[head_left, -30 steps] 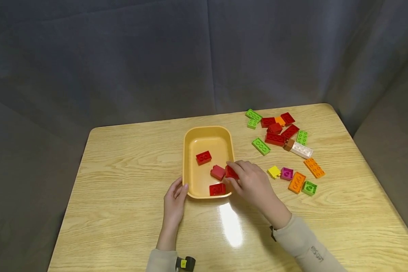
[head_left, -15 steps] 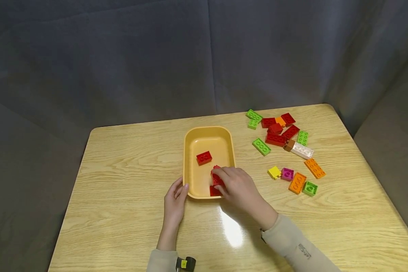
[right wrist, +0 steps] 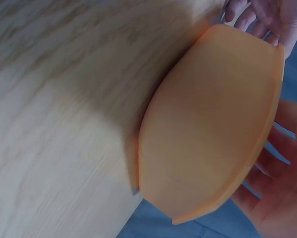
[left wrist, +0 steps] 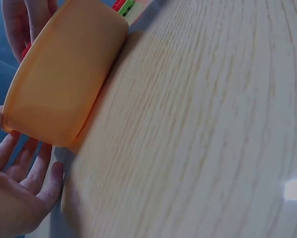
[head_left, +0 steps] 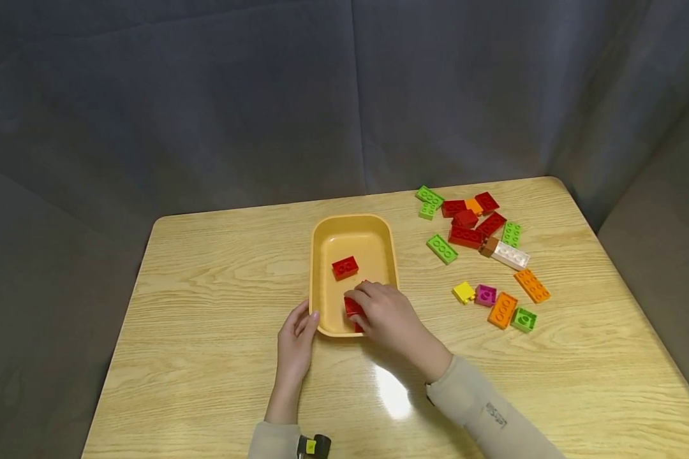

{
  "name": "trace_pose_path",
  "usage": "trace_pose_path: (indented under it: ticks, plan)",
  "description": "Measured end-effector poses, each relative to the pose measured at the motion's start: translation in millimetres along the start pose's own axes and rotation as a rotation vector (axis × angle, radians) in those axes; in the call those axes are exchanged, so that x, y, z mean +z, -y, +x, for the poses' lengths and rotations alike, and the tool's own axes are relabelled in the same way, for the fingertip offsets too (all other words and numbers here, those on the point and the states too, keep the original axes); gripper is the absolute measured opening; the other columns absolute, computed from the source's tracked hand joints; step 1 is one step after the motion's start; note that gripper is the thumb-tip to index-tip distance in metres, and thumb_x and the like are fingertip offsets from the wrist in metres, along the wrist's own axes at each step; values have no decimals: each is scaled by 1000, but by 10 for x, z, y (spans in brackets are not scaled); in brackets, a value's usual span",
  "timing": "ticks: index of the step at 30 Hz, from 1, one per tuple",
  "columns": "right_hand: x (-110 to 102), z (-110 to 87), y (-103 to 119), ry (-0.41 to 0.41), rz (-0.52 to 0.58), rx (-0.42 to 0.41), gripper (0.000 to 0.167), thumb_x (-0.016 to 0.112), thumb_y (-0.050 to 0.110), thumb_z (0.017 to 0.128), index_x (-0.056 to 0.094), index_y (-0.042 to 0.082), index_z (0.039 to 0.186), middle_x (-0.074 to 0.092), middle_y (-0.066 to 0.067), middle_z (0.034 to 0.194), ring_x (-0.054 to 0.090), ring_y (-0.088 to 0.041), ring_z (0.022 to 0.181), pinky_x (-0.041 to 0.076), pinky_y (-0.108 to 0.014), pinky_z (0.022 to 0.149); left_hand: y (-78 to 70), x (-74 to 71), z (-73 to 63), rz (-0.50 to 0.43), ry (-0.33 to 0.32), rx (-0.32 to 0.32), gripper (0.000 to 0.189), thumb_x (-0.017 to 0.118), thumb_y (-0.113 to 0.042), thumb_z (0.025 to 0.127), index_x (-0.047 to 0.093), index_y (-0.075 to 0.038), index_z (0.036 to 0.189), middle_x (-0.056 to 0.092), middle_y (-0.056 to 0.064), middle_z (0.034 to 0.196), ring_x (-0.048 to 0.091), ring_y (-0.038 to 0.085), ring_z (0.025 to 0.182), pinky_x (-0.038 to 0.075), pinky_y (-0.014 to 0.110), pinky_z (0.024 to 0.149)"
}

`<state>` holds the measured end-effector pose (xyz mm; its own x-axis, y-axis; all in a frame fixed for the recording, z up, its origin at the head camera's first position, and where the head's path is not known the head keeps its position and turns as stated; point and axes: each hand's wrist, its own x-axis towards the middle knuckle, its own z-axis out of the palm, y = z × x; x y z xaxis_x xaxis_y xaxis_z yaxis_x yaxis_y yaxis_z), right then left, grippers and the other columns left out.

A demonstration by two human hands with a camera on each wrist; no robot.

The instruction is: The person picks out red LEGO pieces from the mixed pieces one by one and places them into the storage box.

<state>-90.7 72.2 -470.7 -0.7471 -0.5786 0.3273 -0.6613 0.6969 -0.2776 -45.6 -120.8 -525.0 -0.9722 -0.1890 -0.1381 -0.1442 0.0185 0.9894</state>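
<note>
A yellow plastic tray [head_left: 328, 296] stands on the table in front of me. My left hand [head_left: 295, 347] grips its near left corner, thumb over the rim and fingers against the outer wall, as the left wrist view also shows. Inside the near right part of the tray, my right hand [head_left: 386, 319] holds a red toy brick [head_left: 353, 307] between thumb and fingers. Other red bricks below are mostly hidden by that hand. One more red brick [head_left: 345, 268] lies in the middle of the tray. In the right wrist view the tray wall [right wrist: 208, 119] hides the held brick.
Right of the tray lie loose bricks: a yellow one [head_left: 464, 292], a purple one [head_left: 485, 295], an orange one [head_left: 502, 310] and a green one [head_left: 524, 319]. Farther back are several red bricks [head_left: 466, 236] beside a white one [head_left: 510, 255]. A grey curtain [head_left: 252, 108] hangs behind the table.
My right hand has moved left across the tray with the red brick and now covers most of the bricks there. The left hand and tray stay put.
</note>
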Motion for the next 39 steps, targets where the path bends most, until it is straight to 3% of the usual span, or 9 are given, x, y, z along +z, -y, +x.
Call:
trace_pose_path:
  ticks: [21, 30, 39]
  plan:
    - [96, 82, 3, 139, 11, 2, 35, 85, 9, 76, 72, 8, 108, 70, -3, 101, 63, -21, 95, 50, -38, 93, 17, 20, 31, -3, -17, -17, 45, 61, -20, 101, 52, 0, 140, 60, 22, 131, 60, 31, 119, 48, 17, 90]
    - [127, 72, -1, 128, 18, -8, 36, 87, 16, 76, 70, 9, 107, 71, -1, 95, 62, -18, 90, 50, -34, 85, -7, 22, 20, -2, -27, -13, 44, 62, -19, 100, 53, -1, 139, 61, 22, 129, 61, 30, 118, 49, 18, 90]
    - [118, 71, 13, 127, 31, 9, 26, 81, 15, 83, 71, 10, 106, 72, -3, 97, 66, -20, 93, 51, -39, 90, 5, 24, 23, 8, -29, -11, 44, 61, -20, 100, 54, -1, 139, 61, 21, 129, 61, 29, 118, 48, 20, 92]
